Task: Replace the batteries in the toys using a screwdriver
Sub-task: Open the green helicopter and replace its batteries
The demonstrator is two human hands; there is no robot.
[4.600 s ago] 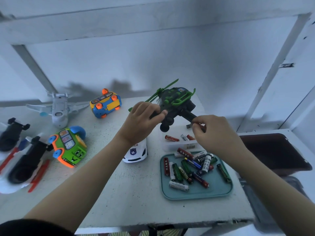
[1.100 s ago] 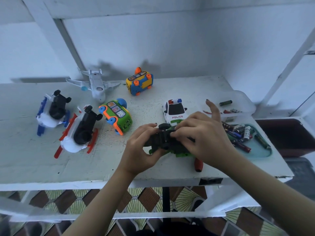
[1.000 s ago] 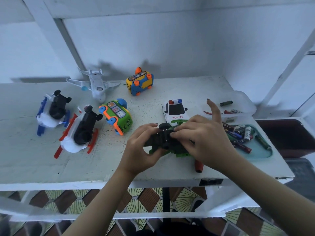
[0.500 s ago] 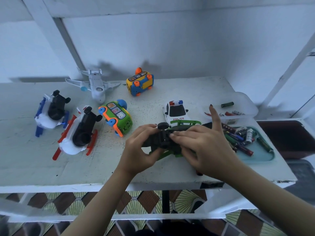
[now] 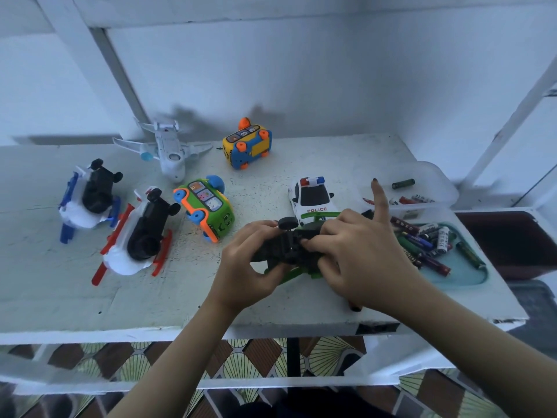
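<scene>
A black and green toy helicopter (image 5: 286,247) lies upside down near the table's front edge, wheels up. My left hand (image 5: 244,267) grips its left end. My right hand (image 5: 358,251) presses on its underside with the fingertips, index finger raised. A screwdriver's dark handle tip (image 5: 355,307) pokes out under my right wrist on the table. A teal tray (image 5: 464,274) at the right holds several loose batteries (image 5: 422,239). A clear plastic tub (image 5: 434,179) behind it holds a few more batteries.
A white police car (image 5: 312,199) stands just behind the helicopter. A green bus toy (image 5: 206,208), a yellow bus toy (image 5: 247,144), a white plane (image 5: 167,149) and two white helicopters (image 5: 90,194) (image 5: 141,233) lie to the left. A dark bin (image 5: 512,245) sits at the right.
The helicopter came down from mid-air to the table's front edge. In the last second my hands lifted and tilted it a little; a green rotor blade now shows behind my right hand.
</scene>
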